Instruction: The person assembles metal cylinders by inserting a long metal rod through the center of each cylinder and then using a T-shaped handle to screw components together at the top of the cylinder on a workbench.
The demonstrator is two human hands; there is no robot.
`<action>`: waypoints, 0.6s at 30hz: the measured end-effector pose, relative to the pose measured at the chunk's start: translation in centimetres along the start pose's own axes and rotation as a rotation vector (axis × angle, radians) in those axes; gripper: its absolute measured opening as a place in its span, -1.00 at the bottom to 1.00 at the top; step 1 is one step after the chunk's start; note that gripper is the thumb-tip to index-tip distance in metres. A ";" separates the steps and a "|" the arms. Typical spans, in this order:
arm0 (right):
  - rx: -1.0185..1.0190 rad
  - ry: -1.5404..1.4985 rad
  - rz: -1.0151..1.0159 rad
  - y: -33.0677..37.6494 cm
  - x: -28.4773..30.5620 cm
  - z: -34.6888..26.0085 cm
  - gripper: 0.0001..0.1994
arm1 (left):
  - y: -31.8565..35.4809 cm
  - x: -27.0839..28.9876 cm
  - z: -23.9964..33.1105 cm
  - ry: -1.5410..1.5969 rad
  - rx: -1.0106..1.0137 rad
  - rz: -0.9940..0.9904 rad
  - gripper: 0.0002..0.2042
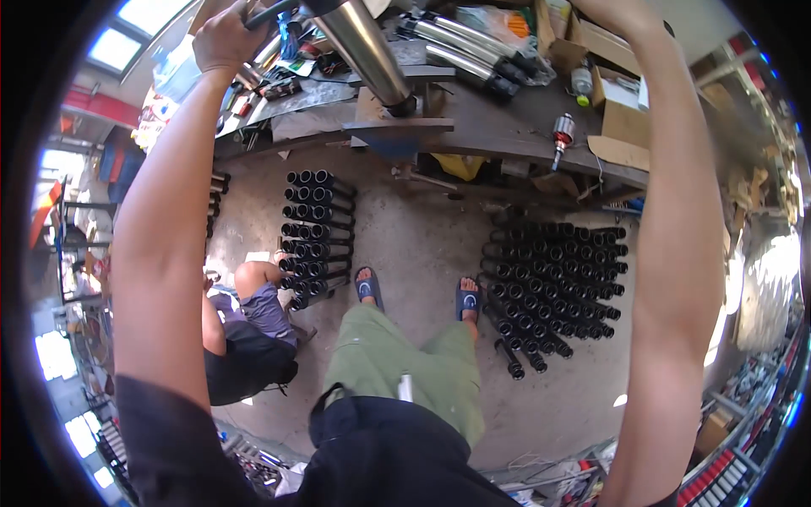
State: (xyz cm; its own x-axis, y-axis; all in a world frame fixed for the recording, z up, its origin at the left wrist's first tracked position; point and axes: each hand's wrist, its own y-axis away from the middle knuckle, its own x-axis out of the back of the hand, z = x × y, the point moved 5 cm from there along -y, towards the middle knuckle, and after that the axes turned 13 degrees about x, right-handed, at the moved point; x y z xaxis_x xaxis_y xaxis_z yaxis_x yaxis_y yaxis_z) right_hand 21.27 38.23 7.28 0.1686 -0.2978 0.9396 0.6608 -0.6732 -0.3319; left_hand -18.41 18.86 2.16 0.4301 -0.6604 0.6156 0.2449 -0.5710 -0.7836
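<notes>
Two hands were raised at the frame's top: the left hand (226,38) gripped a black hose (272,12) beside the steel tube (365,52) over the desk (498,127); the right hand (610,8) was mostly cropped, grip unclear.

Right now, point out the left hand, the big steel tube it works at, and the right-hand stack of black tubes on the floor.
left hand (226,38): head view, back of the hand.
steel tube (367,51): head view, shiny mid-shaft.
right-hand stack of black tubes (557,270): head view, open tube ends.

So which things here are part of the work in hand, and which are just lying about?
In hand:
- left hand gripping black handle
- shiny metal tube standing on the workbench

Lying about:
- black tube stacks on the floor
- cardboard boxes
- small bottle
- seated person
</notes>
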 end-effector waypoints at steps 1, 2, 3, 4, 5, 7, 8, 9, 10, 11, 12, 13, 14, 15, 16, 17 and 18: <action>-0.034 0.046 -0.023 0.8 0.4 0.8 -0.63 | -0.5 -1.3 0.0 0.017 0.014 -0.023 -0.55; -0.044 0.097 -0.022 0.2 0.7 1.1 -0.63 | -1.2 -2.1 -0.2 0.021 0.050 -0.025 -0.63; -0.049 0.143 -0.022 -0.3 0.4 1.2 -0.64 | -0.9 -2.6 0.2 0.064 -0.017 0.021 -0.63; 0.201 0.243 0.163 -1.4 -2.1 6.6 -0.67 | -2.5 -2.6 2.5 0.124 0.021 0.036 -0.63; 0.140 0.194 0.148 -0.7 -2.5 5.4 -0.66 | -1.8 -2.8 2.2 0.141 0.000 0.018 -0.63; 0.030 0.155 0.088 0.4 -1.0 3.5 -0.67 | -1.6 -2.8 1.8 0.133 0.006 -0.013 -0.67; -0.021 0.145 0.030 0.2 -0.5 3.2 -0.70 | -1.2 -2.5 2.2 0.100 0.029 -0.045 -0.70; -0.081 0.126 -0.031 0.1 0.6 2.7 -0.71 | -1.2 -1.7 2.9 0.072 0.060 -0.050 -0.71; -0.166 0.105 -0.095 0.6 1.4 2.6 -0.72 | -1.4 -1.4 3.9 0.061 0.074 -0.054 -0.72; -0.227 0.102 -0.094 0.2 1.5 2.3 -0.71 | -1.7 -0.8 3.4 0.118 0.067 -0.046 -0.72; -0.213 0.118 -0.059 0.1 1.4 1.5 -0.69 | -1.4 -0.8 2.7 0.172 0.054 -0.053 -0.73; -0.217 0.122 -0.041 0.3 1.3 1.1 -0.67 | -1.2 -1.1 2.1 0.187 0.043 -0.030 -0.74; -0.222 0.128 -0.036 0.9 1.1 0.9 -0.66 | -1.1 -1.3 2.1 0.161 0.057 -0.037 -0.76; -0.219 0.124 -0.008 1.6 1.4 1.1 -0.66 | -2.1 -1.6 1.9 0.184 0.007 0.044 -0.76; -0.149 0.235 0.223 2.5 -0.3 3.5 -0.68 | -3.1 -2.7 2.6 0.225 -0.048 0.111 -0.77; -0.231 0.163 0.199 2.9 -0.7 1.3 -0.66 | -2.9 -4.5 0.9 0.195 -0.083 0.125 -0.74; -0.273 0.065 0.036 3.4 -1.5 1.8 -0.63 | -3.4 -6.6 0.7 0.276 -0.163 0.163 -0.67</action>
State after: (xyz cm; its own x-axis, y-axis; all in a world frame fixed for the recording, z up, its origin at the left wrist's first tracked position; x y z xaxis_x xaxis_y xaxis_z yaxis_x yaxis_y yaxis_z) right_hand 24.58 37.63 4.93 0.1349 -0.3614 0.9226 0.4324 -0.8163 -0.3830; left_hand -21.52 25.53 0.71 0.1962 -0.8432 0.5006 0.0411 -0.5030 -0.8633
